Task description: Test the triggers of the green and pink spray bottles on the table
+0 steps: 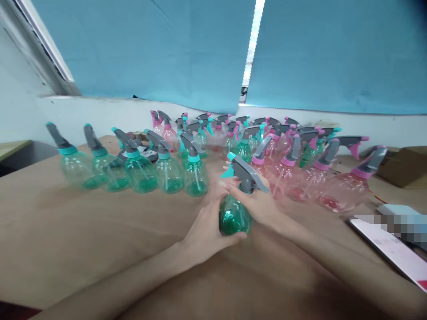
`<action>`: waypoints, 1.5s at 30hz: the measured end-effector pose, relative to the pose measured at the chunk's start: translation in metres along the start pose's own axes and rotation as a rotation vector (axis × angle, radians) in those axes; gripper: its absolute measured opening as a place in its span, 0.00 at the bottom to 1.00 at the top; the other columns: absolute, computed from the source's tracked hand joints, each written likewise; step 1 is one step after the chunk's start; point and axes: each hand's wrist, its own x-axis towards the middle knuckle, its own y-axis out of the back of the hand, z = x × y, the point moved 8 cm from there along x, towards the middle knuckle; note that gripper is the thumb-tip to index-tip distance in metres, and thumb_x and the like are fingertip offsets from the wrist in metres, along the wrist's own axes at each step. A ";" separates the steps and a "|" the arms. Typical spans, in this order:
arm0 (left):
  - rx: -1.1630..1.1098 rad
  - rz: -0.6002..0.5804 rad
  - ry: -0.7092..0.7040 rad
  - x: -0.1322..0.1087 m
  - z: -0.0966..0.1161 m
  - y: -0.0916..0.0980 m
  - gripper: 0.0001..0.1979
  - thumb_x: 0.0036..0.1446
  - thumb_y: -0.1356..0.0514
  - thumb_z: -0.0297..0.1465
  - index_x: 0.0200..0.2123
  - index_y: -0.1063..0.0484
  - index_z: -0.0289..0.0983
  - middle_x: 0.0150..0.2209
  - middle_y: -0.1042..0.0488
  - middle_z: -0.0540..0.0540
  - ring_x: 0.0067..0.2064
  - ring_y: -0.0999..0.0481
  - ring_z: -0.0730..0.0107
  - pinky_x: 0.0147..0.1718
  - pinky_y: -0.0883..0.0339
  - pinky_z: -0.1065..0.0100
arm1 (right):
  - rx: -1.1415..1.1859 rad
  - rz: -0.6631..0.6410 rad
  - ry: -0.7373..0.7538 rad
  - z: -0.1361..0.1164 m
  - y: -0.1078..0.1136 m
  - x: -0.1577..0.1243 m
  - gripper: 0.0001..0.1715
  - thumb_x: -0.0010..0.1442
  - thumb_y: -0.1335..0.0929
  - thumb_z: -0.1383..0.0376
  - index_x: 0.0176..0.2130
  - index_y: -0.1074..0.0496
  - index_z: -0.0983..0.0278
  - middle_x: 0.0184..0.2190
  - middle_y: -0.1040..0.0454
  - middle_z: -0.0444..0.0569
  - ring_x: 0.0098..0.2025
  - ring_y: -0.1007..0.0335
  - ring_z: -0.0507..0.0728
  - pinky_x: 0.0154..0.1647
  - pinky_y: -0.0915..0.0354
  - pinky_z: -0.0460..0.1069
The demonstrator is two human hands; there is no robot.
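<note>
A green spray bottle (pixel 235 216) with a grey head and turquoise trigger is held between both hands, tilted a little. My left hand (pixel 207 229) wraps round the lower body, its thumb along the base. My right hand (pixel 258 202) grips the bottle's neck just under the spray head. Left of it, several green spray bottles stand in a row, the nearest green bottle (pixel 196 178) closest to my left hand. Beyond my right hand stands a row of pink spray bottles, among them one pink bottle (pixel 280 178).
Several more pink and green bottles crowd the back of the brown table (pixel 83 249), before a white wall and blue curtain (pixel 150 53). A cardboard box (pixel 405 166) sits at the right. A phone-like flat device (pixel 390 249) lies near the right edge.
</note>
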 end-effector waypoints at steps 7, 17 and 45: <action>0.054 0.024 0.128 -0.001 -0.033 0.020 0.41 0.51 0.33 0.46 0.62 0.47 0.43 0.60 0.35 0.39 0.60 0.35 0.47 0.55 0.37 0.47 | -0.312 -0.234 0.014 0.003 0.000 0.012 0.29 0.49 0.29 0.41 0.36 0.32 0.61 0.32 0.29 0.46 0.34 0.33 0.57 0.31 0.38 0.51; 0.242 0.132 0.110 -0.007 -0.036 0.027 0.38 0.58 0.38 0.44 0.65 0.54 0.43 0.58 0.39 0.39 0.60 0.37 0.51 0.56 0.40 0.48 | -0.411 -0.257 -0.060 0.020 -0.001 0.016 0.22 0.54 0.30 0.45 0.33 0.28 0.62 0.26 0.27 0.44 0.28 0.32 0.57 0.27 0.40 0.51; 0.171 0.016 0.090 -0.008 -0.027 0.020 0.08 0.61 0.45 0.30 0.44 0.30 0.39 0.45 0.32 0.45 0.46 0.27 0.60 0.49 0.33 0.55 | -0.436 -0.142 -0.051 0.040 -0.018 0.048 0.27 0.60 0.33 0.49 0.47 0.27 0.68 0.42 0.22 0.59 0.44 0.26 0.66 0.43 0.33 0.58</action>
